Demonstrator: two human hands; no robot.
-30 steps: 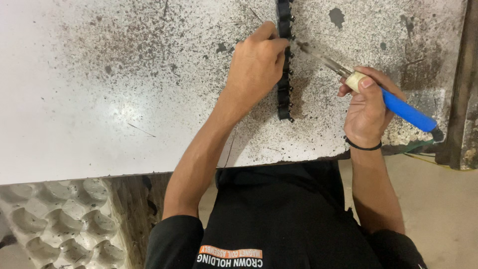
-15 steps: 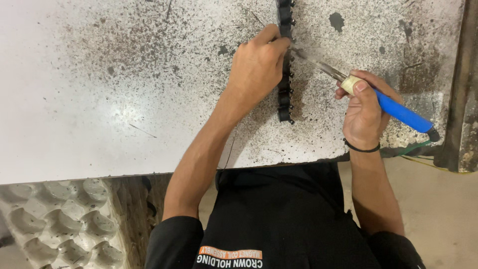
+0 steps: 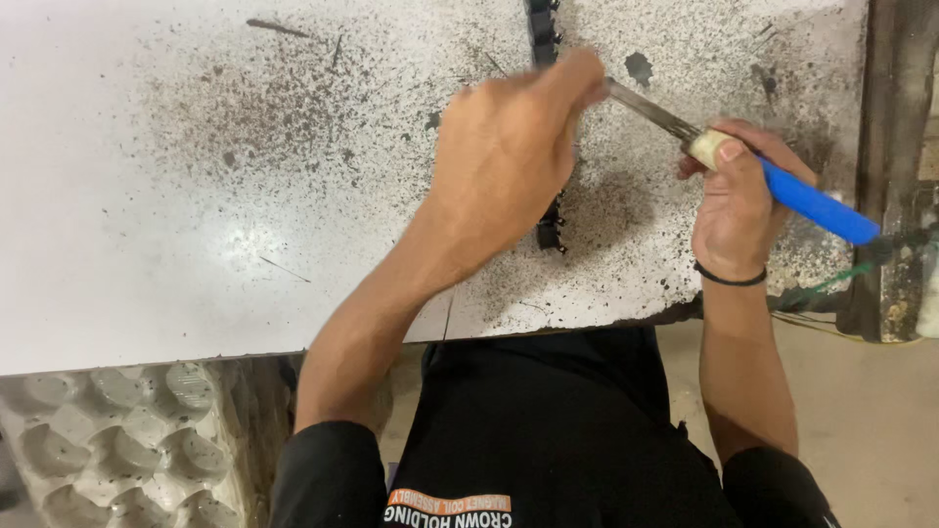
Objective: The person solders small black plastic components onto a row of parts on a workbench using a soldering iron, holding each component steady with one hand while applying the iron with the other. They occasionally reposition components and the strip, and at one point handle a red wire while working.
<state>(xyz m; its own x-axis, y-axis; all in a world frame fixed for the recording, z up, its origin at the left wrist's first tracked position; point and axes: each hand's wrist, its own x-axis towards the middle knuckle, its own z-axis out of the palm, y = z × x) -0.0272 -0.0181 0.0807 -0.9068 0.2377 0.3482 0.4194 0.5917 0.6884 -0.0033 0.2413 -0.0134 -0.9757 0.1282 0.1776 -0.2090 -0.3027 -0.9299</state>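
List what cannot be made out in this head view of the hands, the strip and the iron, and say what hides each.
- Black strip: its middle is hidden under the left hand; its far end is cut off by the top edge.
- Iron tip: its point is hidden behind the left fingers, so contact with the strip cannot be told.
- Left fingers: motion-blurred, grip unclear.
- Cord behind the blue handle, held by the right hand: cut off at the right edge.
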